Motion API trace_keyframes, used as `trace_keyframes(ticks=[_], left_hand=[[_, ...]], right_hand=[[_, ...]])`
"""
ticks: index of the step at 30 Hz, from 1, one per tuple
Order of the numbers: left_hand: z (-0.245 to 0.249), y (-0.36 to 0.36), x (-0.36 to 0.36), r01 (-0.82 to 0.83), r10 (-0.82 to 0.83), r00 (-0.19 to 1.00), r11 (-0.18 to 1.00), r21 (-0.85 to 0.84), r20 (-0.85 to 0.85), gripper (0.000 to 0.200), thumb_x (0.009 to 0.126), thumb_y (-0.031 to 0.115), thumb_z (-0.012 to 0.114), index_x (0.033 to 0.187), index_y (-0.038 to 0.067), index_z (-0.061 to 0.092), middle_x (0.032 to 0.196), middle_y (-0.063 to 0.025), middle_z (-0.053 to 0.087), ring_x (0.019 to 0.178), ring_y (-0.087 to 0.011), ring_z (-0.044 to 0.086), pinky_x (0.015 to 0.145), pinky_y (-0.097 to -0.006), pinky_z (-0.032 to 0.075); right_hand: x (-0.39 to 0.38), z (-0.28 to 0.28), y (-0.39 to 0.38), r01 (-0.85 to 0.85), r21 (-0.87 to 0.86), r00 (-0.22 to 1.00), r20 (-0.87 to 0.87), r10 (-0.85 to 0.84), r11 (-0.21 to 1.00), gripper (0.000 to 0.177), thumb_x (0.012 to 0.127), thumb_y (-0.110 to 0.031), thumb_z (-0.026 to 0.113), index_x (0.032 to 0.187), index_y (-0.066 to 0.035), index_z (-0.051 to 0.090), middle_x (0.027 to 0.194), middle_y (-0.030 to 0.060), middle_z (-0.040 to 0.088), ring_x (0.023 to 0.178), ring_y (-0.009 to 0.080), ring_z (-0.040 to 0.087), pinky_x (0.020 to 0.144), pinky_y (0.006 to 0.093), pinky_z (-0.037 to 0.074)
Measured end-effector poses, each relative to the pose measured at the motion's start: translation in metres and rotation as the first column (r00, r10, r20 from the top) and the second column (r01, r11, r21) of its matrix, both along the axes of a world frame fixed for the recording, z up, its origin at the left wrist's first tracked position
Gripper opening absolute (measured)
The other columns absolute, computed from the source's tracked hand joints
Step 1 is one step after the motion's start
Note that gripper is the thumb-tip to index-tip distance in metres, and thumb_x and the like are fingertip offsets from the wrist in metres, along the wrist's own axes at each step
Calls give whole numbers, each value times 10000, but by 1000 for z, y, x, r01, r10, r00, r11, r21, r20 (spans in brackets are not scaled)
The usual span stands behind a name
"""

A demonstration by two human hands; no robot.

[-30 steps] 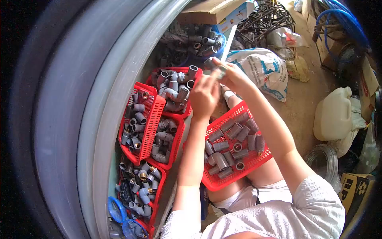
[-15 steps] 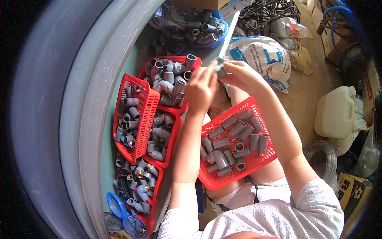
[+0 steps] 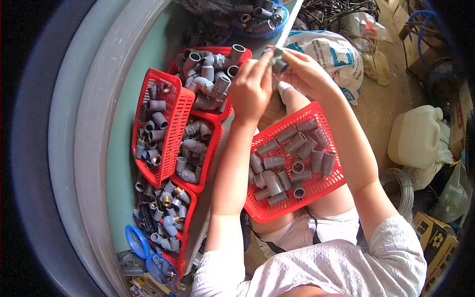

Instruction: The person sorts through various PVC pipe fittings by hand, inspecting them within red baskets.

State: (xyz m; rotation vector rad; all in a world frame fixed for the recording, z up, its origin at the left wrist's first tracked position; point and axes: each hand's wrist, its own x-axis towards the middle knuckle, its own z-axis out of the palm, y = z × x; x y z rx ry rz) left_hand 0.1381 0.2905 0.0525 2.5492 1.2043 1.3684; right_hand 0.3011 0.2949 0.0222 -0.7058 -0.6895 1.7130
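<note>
Out in front of me, my left hand [image 3: 252,89] and my right hand [image 3: 309,74] meet around a small grey pipe fitting [image 3: 280,65]. Fingers of both hands pinch it, and a dark end of it points down toward me. The left fingertips are partly hidden behind the fitting. Below the hands, a red plastic basket [image 3: 267,216] rests on my lap. It holds several short grey pipe couplings [image 3: 295,142] and a larger grey elbow [image 3: 272,183].
Red baskets [image 3: 170,131] full of grey fittings stand on my left, beside large curved grey pipes [image 3: 84,148]. A blue basket [image 3: 277,32] of fittings and a white printed sack [image 3: 326,57] lie ahead. To the right are a jerrycan [image 3: 413,136] and coiled tubing [image 3: 401,195].
The view has shifted slightly, so the baskets sit higher in it. Both hands stay together on the fitting, which now shows more of its dark end.
</note>
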Motion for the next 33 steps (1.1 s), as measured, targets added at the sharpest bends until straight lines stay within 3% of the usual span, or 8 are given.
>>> trace_keyframes(ticks=[7, 9, 12, 15, 20, 24, 28, 33], left_hand=[[1, -5, -7, 140, -136, 988, 989, 47, -75, 260, 896, 127, 649, 1153, 130, 692, 862, -85, 644, 753, -288, 655, 651, -387, 522], [-1, -1, -10, 36, -32, 997, 997, -62, 71, 315, 880, 120, 652, 1192, 153, 675, 917, -86, 661, 781, -288, 663, 659, -395, 527], [-4, -10, -6, 124, -125, 992, 991, -54, -22, 318, 881, 105, 639, 1196, 138, 669, 929, -93, 672, 808, -286, 673, 670, -401, 528], [-2, -12, -1, 159, -159, 983, 987, -16, -94, 290, 882, 83, 637, 1165, 118, 685, 919, -100, 678, 823, -282, 677, 694, -387, 530], [0, -5, -5, 40, -40, 999, 997, -72, 9, 271, 889, 126, 665, 1158, 117, 698, 929, -114, 691, 806, -295, 679, 707, -378, 538], [-2, -14, 4, 122, -109, 978, 991, 61, -177, 266, 883, 151, 657, 1146, 119, 689, 874, -82, 666, 824, -266, 670, 688, -387, 533], [1, 6, -3, -40, 40, 999, 999, -13, 4, 249, 874, 151, 674, 1120, 124, 699, 910, -95, 689, 789, -272, 680, 685, -368, 531], [0, -13, 5, 125, -124, 985, 992, 2, -120, 240, 920, 145, 629, 1155, 103, 652, 982, -96, 697, 831, -306, 687, 697, -375, 538]], right_hand=[[5, -1, -3, 44, -14, 999, 0, -44, 999, 387, 962, -260, 647, 1288, -56, 606, 941, -17, 626, 752, 32, 592, 689, 185, 557], [7, -11, 2, 2, -35, 1000, -27, -2, 999, 335, 935, -241, 680, 1192, -31, 632, 945, 7, 633, 808, 53, 608, 727, 203, 556], [5, 4, -8, 31, 27, 1000, -7, -31, 999, 280, 926, -246, 684, 1112, -41, 644, 964, 30, 645, 866, 83, 619, 775, 255, 561], [4, 6, -3, -27, -57, 998, -51, 24, 998, 354, 993, -190, 571, 1300, -15, 566, 1083, 58, 656, 927, 76, 622, 790, 232, 533], [-1, 5, -6, 10, -26, 996, 87, -8, 1000, 345, 1030, -217, 497, 1273, 16, 574, 1099, 98, 648, 1001, 171, 639, 904, 332, 530], [-2, 9, -5, 5, 1, 997, -75, -5, 1000, 333, 1022, -270, 533, 1198, 1, 612, 1074, 68, 654, 949, 123, 628, 848, 265, 533], [-1, 1, -6, 47, 61, 999, -27, -45, 997, 362, 985, -362, 598, 1083, -18, 651, 926, 34, 655, 784, 79, 622, 715, 221, 552], [-2, 4, -2, 120, 3, 993, 3, -120, 993, 351, 948, -391, 650, 1028, -50, 681, 880, -14, 650, 702, 34, 592, 632, 188, 513]])
